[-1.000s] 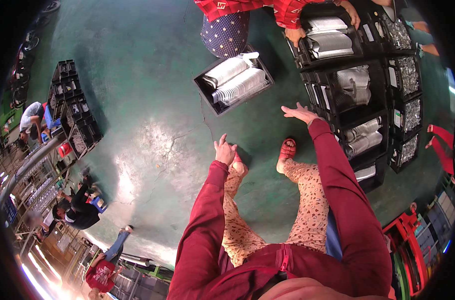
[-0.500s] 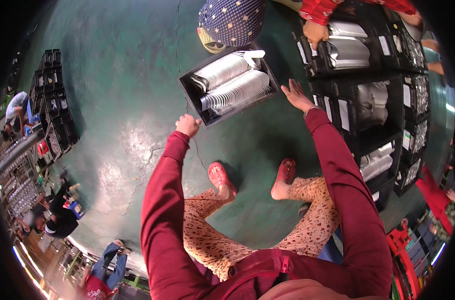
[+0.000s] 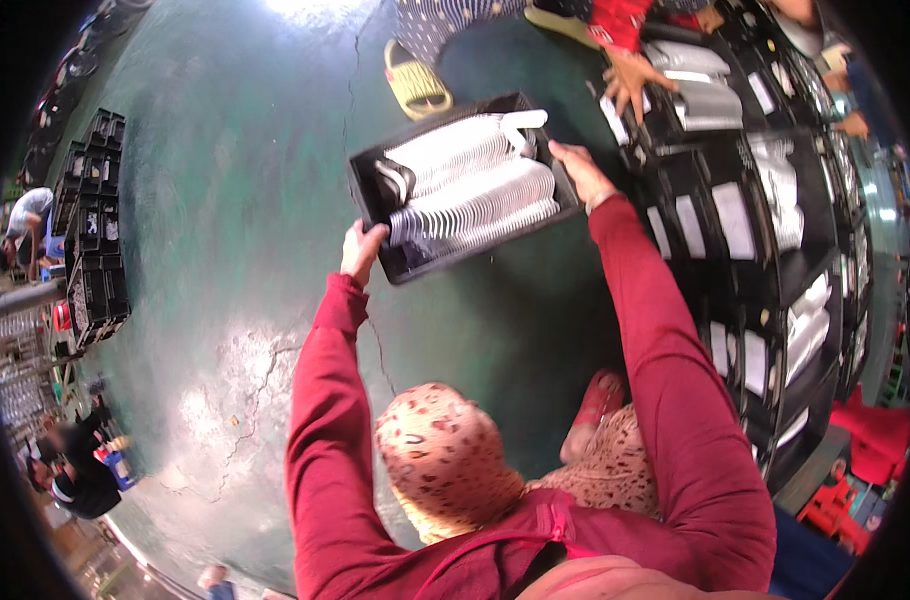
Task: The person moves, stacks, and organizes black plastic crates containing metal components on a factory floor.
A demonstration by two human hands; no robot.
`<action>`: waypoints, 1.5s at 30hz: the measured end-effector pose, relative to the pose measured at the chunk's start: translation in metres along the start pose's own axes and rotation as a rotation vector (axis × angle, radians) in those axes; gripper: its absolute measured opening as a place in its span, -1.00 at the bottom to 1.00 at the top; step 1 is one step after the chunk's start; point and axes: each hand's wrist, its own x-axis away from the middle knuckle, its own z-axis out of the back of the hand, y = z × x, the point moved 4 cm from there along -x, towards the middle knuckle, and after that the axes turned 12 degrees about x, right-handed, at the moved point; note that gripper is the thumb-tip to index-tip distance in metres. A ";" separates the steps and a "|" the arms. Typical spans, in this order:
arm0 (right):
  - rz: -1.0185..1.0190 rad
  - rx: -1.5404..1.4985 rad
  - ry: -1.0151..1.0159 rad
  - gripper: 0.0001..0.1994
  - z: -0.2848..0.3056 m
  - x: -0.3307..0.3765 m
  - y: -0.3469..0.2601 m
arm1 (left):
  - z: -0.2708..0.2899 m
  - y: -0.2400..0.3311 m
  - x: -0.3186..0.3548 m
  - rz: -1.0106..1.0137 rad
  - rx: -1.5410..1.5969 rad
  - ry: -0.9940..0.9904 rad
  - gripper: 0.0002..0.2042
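Left hand (image 3: 361,250) clamps the near-left corner and right hand (image 3: 578,172) the far-right rim of the black crate (image 3: 375,195) of stacked silver trays (image 3: 470,190), above the green floor (image 3: 225,200); best kept level, both grips firm, so stacks don't slide.

Around you, a cracked green concrete floor (image 3: 225,250) with a glare patch, stacked black crates (image 3: 95,250) at left, red crates (image 3: 865,470) lower right.
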 end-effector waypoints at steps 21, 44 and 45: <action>-0.103 -0.277 0.003 -0.63 -0.179 0.171 0.128 | 0.209 -0.034 0.047 -0.078 -1.024 0.309 -0.53; -0.054 -0.967 0.379 -0.48 -0.268 0.241 0.097 | -0.047 0.062 0.149 0.176 -0.797 -0.468 -0.69; -0.109 -1.042 0.403 -0.50 -0.269 0.242 0.099 | -0.050 0.066 0.151 0.181 -0.772 -0.465 -0.69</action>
